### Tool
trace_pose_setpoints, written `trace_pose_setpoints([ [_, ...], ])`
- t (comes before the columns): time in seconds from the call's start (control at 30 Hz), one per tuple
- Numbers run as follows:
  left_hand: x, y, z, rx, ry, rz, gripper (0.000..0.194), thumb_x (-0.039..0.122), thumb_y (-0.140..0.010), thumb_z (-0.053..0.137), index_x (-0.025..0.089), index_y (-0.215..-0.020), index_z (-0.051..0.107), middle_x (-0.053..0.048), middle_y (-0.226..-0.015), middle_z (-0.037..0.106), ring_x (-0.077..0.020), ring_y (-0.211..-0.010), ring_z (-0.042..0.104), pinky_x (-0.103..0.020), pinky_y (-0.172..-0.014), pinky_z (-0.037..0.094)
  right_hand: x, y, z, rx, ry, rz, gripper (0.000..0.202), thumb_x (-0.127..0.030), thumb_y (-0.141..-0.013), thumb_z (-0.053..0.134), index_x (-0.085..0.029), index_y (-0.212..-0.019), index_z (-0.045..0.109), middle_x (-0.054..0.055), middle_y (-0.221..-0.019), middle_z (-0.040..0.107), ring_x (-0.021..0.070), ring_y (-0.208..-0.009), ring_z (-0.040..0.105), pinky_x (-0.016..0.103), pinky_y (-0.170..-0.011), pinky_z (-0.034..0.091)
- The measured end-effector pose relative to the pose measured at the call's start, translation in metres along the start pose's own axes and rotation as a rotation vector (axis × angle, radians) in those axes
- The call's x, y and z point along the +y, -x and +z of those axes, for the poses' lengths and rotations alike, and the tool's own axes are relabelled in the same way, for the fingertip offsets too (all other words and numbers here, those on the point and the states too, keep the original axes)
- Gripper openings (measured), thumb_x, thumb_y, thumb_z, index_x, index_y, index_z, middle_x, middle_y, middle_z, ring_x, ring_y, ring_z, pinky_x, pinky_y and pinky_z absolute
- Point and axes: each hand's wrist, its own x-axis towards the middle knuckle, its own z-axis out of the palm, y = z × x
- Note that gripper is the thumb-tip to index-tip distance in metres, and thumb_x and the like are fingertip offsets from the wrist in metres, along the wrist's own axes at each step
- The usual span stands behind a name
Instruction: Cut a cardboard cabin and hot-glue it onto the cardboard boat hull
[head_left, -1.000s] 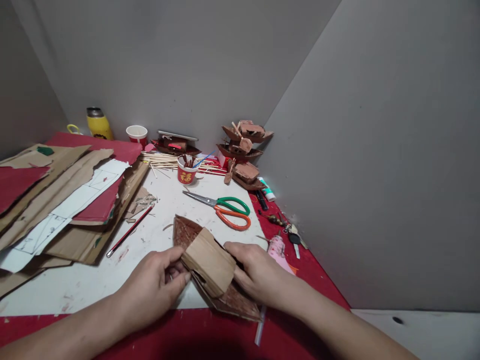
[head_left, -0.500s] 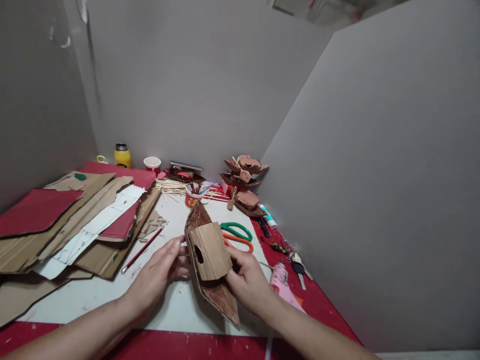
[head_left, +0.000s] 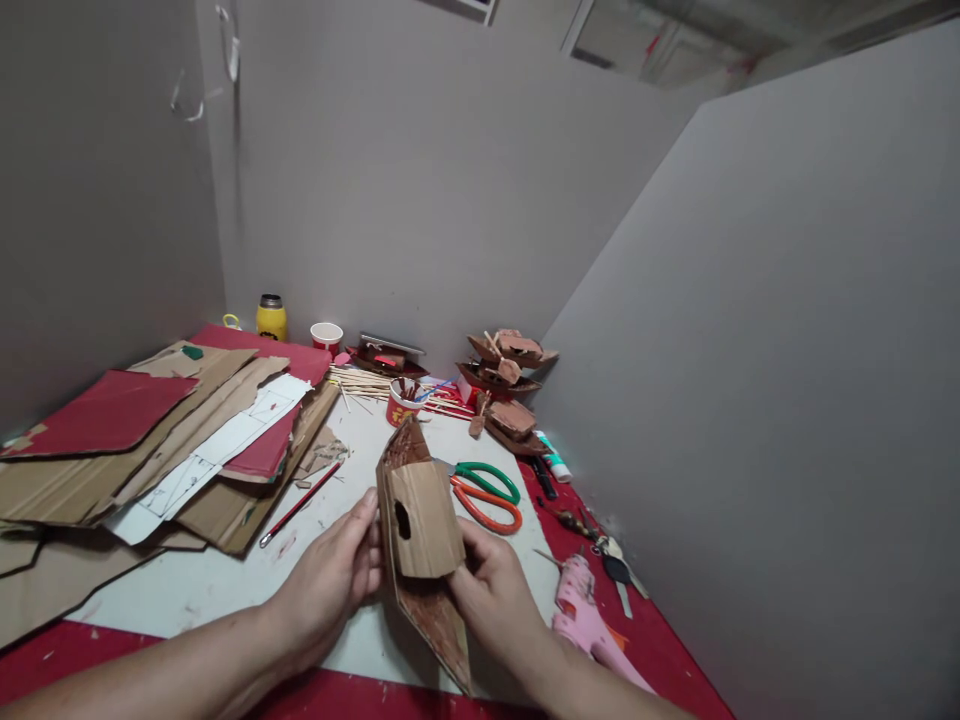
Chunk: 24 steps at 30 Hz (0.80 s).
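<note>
A cardboard model boat [head_left: 433, 622] is held tilted above the white board, its pointed hull painted brown inside. An arched, unpainted cardboard cabin [head_left: 429, 515] with a dark oval hole sits across its middle. My right hand [head_left: 495, 590] grips the hull's right side beside the cabin, some fingertips hidden underneath. On the other side, my left hand [head_left: 341, 565] is curled against the hull's left edge, its thumb up near the rim and the other fingers partly behind the hull. Just beyond my right hand lie scissors [head_left: 487, 497] with green and orange handles.
Cardboard sheets [head_left: 225, 500] are piled at left beside a red pencil [head_left: 301, 505]. Several brown model boats [head_left: 514, 415] stand at the back, near wooden sticks [head_left: 367, 383] and a paper cup [head_left: 405, 405]. A pink glue gun [head_left: 589, 615] and keys [head_left: 616, 570] lie at right.
The view has shifted, so the table things appear farther right and slightly lower. The boat stands a little more upright, and my left hand is closer against its hull. My right hand keeps its hold.
</note>
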Motion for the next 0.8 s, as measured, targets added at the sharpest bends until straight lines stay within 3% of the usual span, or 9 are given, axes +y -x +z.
trace_pose_setpoints([
  [0.13, 0.002, 0.0, -0.002, 0.016, -0.005, -0.015, 0.049, 0.039, -0.093, 0.055, 0.021, -0.138, 0.046, -0.011, -0.114, 0.069, -0.0195, -0.091, 0.067, -0.032, -0.078, 0.053, 0.009, -0.015, -0.004, 0.079, 0.012, 0.028, 0.014, -0.021, -0.073, 0.049, -0.017, -0.078, 0.062, 0.004, -0.077, 0.066, 0.0216, -0.077, 0.059, 0.03, -0.072, 0.048],
  [0.3, -0.006, 0.0, -0.003, -0.081, -0.115, -0.081, 0.059, 0.035, -0.087, 0.065, 0.025, -0.14, 0.04, -0.009, -0.115, 0.067, -0.0199, -0.101, 0.065, -0.032, -0.082, 0.05, 0.022, -0.031, -0.004, 0.147, 0.03, 0.064, 0.012, -0.022, -0.07, 0.051, -0.016, -0.073, 0.062, 0.005, -0.076, 0.068, 0.0232, -0.076, 0.06, 0.032, -0.07, 0.049],
  [0.43, -0.008, -0.002, -0.007, -0.022, -0.111, -0.109, 0.053, 0.026, -0.086, 0.064, 0.022, -0.136, 0.044, -0.009, -0.115, 0.067, -0.0184, -0.093, 0.065, -0.033, -0.082, 0.051, 0.023, -0.035, -0.001, 0.155, 0.012, 0.072, 0.017, -0.024, -0.072, 0.05, -0.015, -0.076, 0.064, 0.005, -0.075, 0.07, 0.0221, -0.071, 0.062, 0.03, -0.064, 0.049],
  [0.57, 0.004, 0.001, -0.004, -0.011, -0.108, -0.081, 0.059, 0.013, -0.079, 0.064, 0.023, -0.134, 0.046, -0.009, -0.128, 0.062, -0.0191, -0.099, 0.065, -0.033, -0.084, 0.05, 0.02, -0.036, -0.005, 0.158, 0.024, 0.033, 0.016, -0.023, -0.073, 0.049, -0.016, -0.075, 0.063, 0.004, -0.072, 0.068, 0.0217, -0.072, 0.062, 0.029, -0.063, 0.049],
  [0.8, 0.008, 0.001, 0.017, -0.02, -0.088, 0.041, 0.082, 0.022, -0.073, 0.076, 0.026, -0.144, 0.035, -0.012, -0.133, 0.061, -0.0253, -0.113, 0.063, -0.035, -0.091, 0.049, 0.017, -0.036, -0.002, 0.151, 0.132, -0.081, 0.011, -0.014, -0.068, 0.047, -0.018, -0.069, 0.057, 0.001, -0.066, 0.061, 0.0206, -0.073, 0.058, 0.03, -0.07, 0.047],
])
